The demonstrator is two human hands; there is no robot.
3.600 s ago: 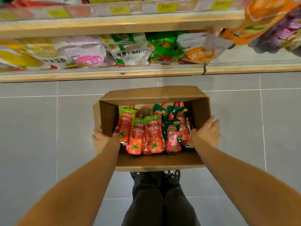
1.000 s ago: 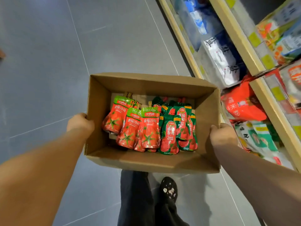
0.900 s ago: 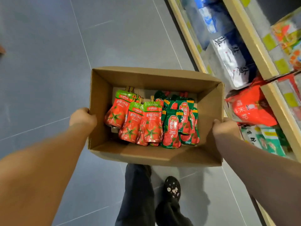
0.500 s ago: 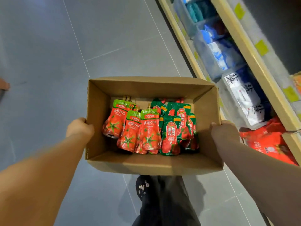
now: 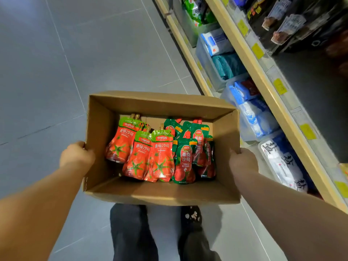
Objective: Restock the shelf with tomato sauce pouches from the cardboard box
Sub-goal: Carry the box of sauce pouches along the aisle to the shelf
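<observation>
I carry an open cardboard box (image 5: pixel 160 105) in front of me above the floor. My left hand (image 5: pixel 76 157) grips its left wall and my right hand (image 5: pixel 243 161) grips its right wall. Inside lie several tomato sauce pouches: red ones with light green tops (image 5: pixel 160 155) on the left, and red ones with dark green tops (image 5: pixel 185 162) on the right. The shelf (image 5: pixel 271 95) runs along my right side, its wooden edge carrying yellow price tags.
The lower shelf holds clear bins with blue and white salt bags (image 5: pixel 258 117) and teal packs (image 5: pixel 226 65). Dark snack packets (image 5: pixel 286 21) hang on the upper level. Grey tiled floor (image 5: pixel 75 63) stretches ahead and left. My dark trousers and shoes (image 5: pixel 190 217) show below the box.
I have turned from facing the shelf to walking along it with the box. The salt bags and bins have slid toward me; both hands keep their grip on the box.
</observation>
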